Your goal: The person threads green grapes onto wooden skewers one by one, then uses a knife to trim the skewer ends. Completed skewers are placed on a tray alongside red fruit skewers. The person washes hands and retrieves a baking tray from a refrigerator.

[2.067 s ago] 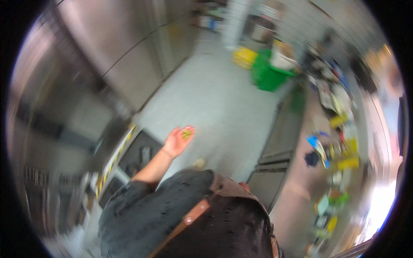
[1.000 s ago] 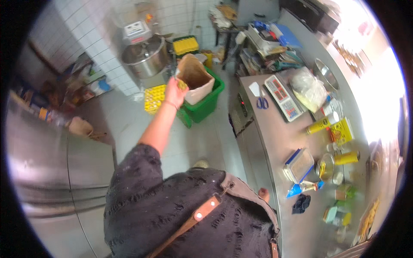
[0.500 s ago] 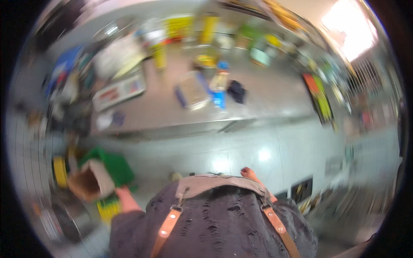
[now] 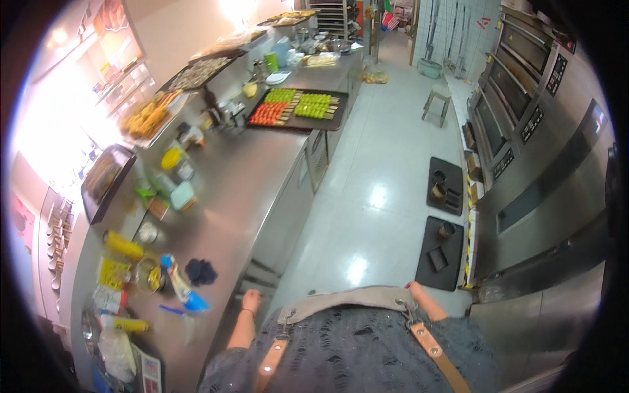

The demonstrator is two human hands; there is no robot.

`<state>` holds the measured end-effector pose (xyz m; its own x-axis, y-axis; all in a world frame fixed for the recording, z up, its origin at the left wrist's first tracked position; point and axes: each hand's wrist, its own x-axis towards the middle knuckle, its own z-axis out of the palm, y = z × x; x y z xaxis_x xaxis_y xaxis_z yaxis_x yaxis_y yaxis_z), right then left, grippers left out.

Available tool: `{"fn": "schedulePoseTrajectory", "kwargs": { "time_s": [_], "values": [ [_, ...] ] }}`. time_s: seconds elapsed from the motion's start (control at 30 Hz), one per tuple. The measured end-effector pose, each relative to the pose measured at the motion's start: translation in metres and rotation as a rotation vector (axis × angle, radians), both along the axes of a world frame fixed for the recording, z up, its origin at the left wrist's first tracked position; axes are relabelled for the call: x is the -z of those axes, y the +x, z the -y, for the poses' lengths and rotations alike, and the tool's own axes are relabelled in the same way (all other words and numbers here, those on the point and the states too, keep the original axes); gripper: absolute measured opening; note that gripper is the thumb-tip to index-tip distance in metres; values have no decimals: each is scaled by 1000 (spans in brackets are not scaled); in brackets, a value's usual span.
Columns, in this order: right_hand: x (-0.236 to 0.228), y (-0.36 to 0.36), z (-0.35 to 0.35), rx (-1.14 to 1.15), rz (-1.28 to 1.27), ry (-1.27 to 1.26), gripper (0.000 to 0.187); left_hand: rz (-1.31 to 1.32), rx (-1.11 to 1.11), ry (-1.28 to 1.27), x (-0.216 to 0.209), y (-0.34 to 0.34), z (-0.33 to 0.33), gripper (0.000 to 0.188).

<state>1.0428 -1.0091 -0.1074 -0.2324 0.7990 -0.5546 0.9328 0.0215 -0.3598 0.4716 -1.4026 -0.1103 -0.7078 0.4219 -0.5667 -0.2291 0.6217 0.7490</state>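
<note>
My left hand (image 4: pixel 251 300) hangs low beside the front of the steel counter (image 4: pixel 226 216), near slotted openings in the counter's front. Its fingers point away beneath the hand and cannot be made out; nothing shows in it. Past the apron's (image 4: pixel 347 298) right edge, my right hand (image 4: pixel 413 287) is only partly visible over the floor, nearest to a black tray (image 4: pixel 452 262). Its fingers are mostly hidden. On the counter beside my left side lie a blue-and-white bag (image 4: pixel 180 281), a dark crumpled cloth (image 4: pixel 201 272) and a bowl with yellow content (image 4: pixel 149 275).
A dark tray of red and green skewers (image 4: pixel 304 124) sits farther along the counter. Stacked ovens (image 4: pixel 517 85) line the right, with another black tray (image 4: pixel 445 196) holding molds on the floor before them. A stool (image 4: pixel 437 101) stands far down the aisle (image 4: pixel 347 196).
My view has swung right, from facing the counter to looking down the aisle. The counter now runs along my left, and the ovens have come into view.
</note>
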Motion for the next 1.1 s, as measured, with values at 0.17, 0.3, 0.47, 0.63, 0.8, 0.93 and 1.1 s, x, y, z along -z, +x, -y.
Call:
{"fn": "schedulePoseTrajectory", "kwargs": {
  "time_s": [0.17,0.3,0.47,0.63,0.8,0.93,1.1],
  "values": [
    [-21,-58,-28,351,-196,-211,21,-12,195,15,-39,-22,-181,36],
    [-16,-144,-117,510,-428,-386,24,-112,310,56,-49,-76,-342,30],
    [21,-296,-296,453,-606,-279,29,-21,-29,277,-9,-208,-522,19],
    [43,-500,-545,314,-696,-239,40,-71,-216,235,56,-341,-682,21],
    [59,-681,-723,359,-624,-332,56,-74,-277,100,74,-422,-782,25],
    [90,-760,-771,264,-700,-300,51,-31,-273,-33,68,-429,-806,32],
    [98,-772,-770,423,-668,-342,37,135,-340,-8,54,-433,-817,37]
  ]
}}
